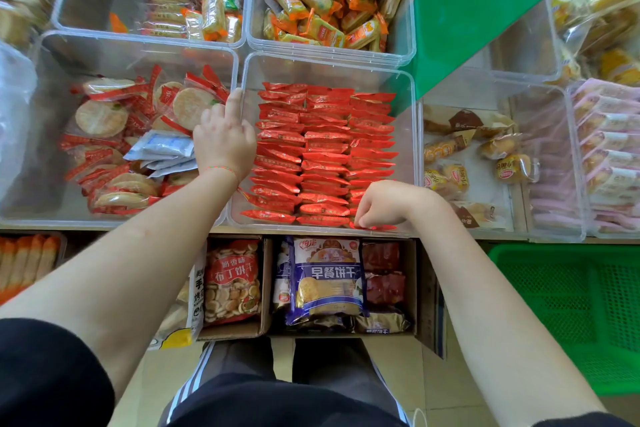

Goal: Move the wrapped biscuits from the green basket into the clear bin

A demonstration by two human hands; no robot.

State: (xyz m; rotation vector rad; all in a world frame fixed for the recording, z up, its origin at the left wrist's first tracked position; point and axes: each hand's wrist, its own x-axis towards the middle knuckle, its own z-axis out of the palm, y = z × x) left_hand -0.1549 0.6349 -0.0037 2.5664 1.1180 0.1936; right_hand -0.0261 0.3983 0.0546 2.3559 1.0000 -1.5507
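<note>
Three rows of red wrapped biscuits [325, 152] are packed in the clear bin [414, 121], each packet laid with its long axis across the bin, left to right. One more red packet [375, 227] is pinched under the curled fingers of the right hand [384, 203] at the near right corner of the bin, just where the right-hand row ends; the gap to be filled lies directly below those fingers, so the right hand is judged the nearer for the next placement. The left hand [223, 139] rests at the bin's left wall with its index finger stretched out and the other fingers loosely curled, holding nothing that can be seen. The green basket [568, 319] stands low at the right, well apart from the bin (its visible part shows no packets). Below the bench, Chinese print is read on a blue bag [327, 279] and a red bag [232, 282]; the writing on the red wrappers is too small to be made out.
</note>
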